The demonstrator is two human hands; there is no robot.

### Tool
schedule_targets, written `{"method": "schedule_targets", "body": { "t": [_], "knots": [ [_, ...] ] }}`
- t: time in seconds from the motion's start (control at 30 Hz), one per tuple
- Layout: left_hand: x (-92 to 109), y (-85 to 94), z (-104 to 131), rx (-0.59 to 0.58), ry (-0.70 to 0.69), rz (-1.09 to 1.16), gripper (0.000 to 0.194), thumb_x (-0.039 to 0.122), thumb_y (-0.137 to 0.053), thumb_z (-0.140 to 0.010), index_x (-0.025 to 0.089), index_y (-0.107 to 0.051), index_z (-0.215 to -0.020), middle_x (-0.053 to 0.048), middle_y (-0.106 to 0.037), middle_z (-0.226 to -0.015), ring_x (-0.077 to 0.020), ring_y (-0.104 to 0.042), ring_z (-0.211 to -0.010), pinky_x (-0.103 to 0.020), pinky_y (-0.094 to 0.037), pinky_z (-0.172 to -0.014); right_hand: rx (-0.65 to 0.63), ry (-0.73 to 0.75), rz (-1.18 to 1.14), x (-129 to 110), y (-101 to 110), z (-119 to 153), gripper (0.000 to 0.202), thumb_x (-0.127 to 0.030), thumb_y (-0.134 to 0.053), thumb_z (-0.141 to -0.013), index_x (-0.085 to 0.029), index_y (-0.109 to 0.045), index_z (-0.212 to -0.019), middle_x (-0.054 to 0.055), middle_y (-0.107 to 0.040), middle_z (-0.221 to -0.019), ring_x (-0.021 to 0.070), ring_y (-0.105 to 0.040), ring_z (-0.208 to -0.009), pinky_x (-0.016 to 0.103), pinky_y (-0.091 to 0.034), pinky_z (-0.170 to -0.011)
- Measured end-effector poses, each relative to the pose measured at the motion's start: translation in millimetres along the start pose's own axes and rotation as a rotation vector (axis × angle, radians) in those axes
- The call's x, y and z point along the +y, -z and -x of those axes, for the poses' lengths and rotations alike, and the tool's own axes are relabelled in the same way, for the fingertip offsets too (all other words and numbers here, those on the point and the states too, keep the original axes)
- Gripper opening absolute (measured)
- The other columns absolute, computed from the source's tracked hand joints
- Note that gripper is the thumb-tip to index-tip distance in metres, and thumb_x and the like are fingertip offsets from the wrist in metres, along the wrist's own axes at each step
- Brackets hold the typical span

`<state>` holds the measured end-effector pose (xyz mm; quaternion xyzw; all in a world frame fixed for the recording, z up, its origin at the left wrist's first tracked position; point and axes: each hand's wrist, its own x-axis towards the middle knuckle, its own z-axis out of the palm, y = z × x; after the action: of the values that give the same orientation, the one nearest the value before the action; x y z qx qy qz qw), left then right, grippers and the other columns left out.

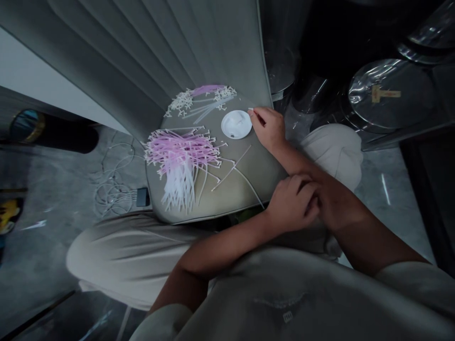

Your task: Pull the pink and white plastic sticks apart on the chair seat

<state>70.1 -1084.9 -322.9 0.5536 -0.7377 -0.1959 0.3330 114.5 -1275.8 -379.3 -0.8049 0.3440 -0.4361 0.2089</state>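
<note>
Nearest, the left hand (293,201) lies against the right forearm (334,194), fingers loosely curled; whether they hold anything, I cannot tell. Beyond, 2 sticks (222,181) meet on the seat (272,166), with open room right of them. The pink heap (183,148) at left, near the edge, looks done. The right hand (270,127), by the right edge, pinches a white bit (250,109) beside the dish (236,124). Farther, loose white pieces (181,102) and clear tubes (209,112) seem left.

We see a padded grey-green chair seat (249,182). Towards its left side we find a thick heap of pink and white sticks (183,147), pale stems fanning towards the near edge. Beside it we note a few loose sticks (223,180), two crossed. Near the backrest (220,47) we make out small white pieces (181,102), pink strips (209,88) and translucent strips (210,109), and closer to us, a white dish (228,127)
</note>
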Motion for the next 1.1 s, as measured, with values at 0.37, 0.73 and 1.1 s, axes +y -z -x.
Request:
{"method": "schedule_targets", "body": {
  "t": [0.37,0.73,1.1],
  "knots": [
    [-8,-0.7,-1,0.099,0.127,0.005,0.027,0.021,-0.049,-0.088,0.015,-0.058,-0.113,-0.011,-0.062,-0.113,-0.0218,-0.06,-0.104,-0.037,-0.052,-0.089,-0.01,0.003,-0.028,-3,2,0,0.034,-0.038,-0.042,-0.1,-0.019,-0.062,-0.08,0.002,-0.061,-0.075,0.0152,-0.06,-0.077,0.031,-0.045,-0.077],
    [0,-13.4,12,0.168,0.133,0.069,0.04,0.019,-0.053,-0.084,0.013,-0.051,-0.124,-0.013,-0.054,-0.121,-0.0228,-0.054,-0.113,-0.038,-0.053,-0.096,0.019,-0.004,-0.049,-4,3,-2,0.036,-0.039,-0.042,-0.1,-0.019,-0.06,-0.076,0.001,-0.06,-0.071,0.0143,-0.058,-0.072,0.031,-0.044,-0.073],
    [10,-16.9,23,-0.01,0.196,0.089,0.038,0.025,-0.052,-0.082,0.02,-0.046,-0.119,-0.012,-0.047,-0.132,-0.023,-0.059,-0.115,-0.033,-0.062,-0.076,0.025,-0.022,-0.052,-1,2,-1,0.034,-0.038,-0.044,-0.099,-0.02,-0.06,-0.077,0.0,-0.057,-0.069,0.0138,-0.055,-0.071,0.031,-0.045,-0.075]
  ]
}}
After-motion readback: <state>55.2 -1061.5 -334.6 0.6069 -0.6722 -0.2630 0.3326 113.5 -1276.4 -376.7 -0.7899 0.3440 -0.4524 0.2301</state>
